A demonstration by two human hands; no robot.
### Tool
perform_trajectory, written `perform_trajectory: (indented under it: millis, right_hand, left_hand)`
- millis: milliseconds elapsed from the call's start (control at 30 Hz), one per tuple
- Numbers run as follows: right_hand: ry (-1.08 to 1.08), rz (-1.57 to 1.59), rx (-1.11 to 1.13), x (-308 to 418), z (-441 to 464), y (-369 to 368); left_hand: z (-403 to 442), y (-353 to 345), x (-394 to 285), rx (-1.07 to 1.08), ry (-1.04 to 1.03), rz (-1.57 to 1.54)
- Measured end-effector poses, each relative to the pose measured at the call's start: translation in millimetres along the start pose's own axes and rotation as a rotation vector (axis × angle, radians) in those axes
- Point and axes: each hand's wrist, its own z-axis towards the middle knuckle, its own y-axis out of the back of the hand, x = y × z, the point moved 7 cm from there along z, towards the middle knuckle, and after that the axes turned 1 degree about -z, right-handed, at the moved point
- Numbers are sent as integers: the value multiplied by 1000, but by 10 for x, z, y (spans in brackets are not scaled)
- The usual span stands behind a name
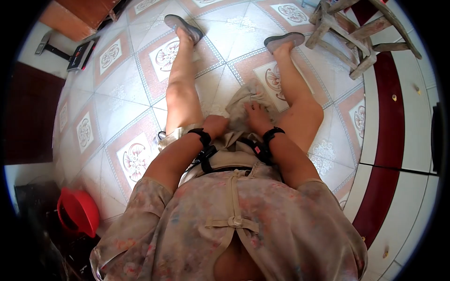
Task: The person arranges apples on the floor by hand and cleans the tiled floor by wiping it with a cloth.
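Observation:
A crumpled grey-beige cloth [241,100] is bunched between my thighs, over the lap. The fingers of my right hand [258,117] curl over its near right side and grip it. Close by on the left, my left hand [215,125] is closed like a fist against the cloth's lower edge, its fingertips turned inward and mostly hidden. Both wrists wear black bands. Beneath the hands lie beige shorts [220,161] and black straps, one with a small red tag.
Patterned tiles [124,112] cover the floor. A wooden stool [347,42] stands at the upper right, beside white-and-red cabinets [389,117]. A red plastic basin [79,213] is at lower left. A black-and-red box [81,56] and a brown wooden cabinet [77,18] are at upper left.

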Motion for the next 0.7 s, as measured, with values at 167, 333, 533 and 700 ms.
perform_trajectory:
  millis: [167, 333, 533, 700]
  right_hand:
    - [-42, 24, 98, -73, -8, 4]
    - [-129, 40, 149, -66, -64, 86]
    - [-137, 15, 209, -14, -97, 209]
    - [31, -19, 107, 41, 2, 21]
  left_hand:
    - [-15, 27, -84, 45, 59, 41]
    - [-30, 41, -183, 85, 59, 121]
    - [-5, -37, -147, 65, 75, 104]
    - [-124, 15, -162, 16, 82, 22]
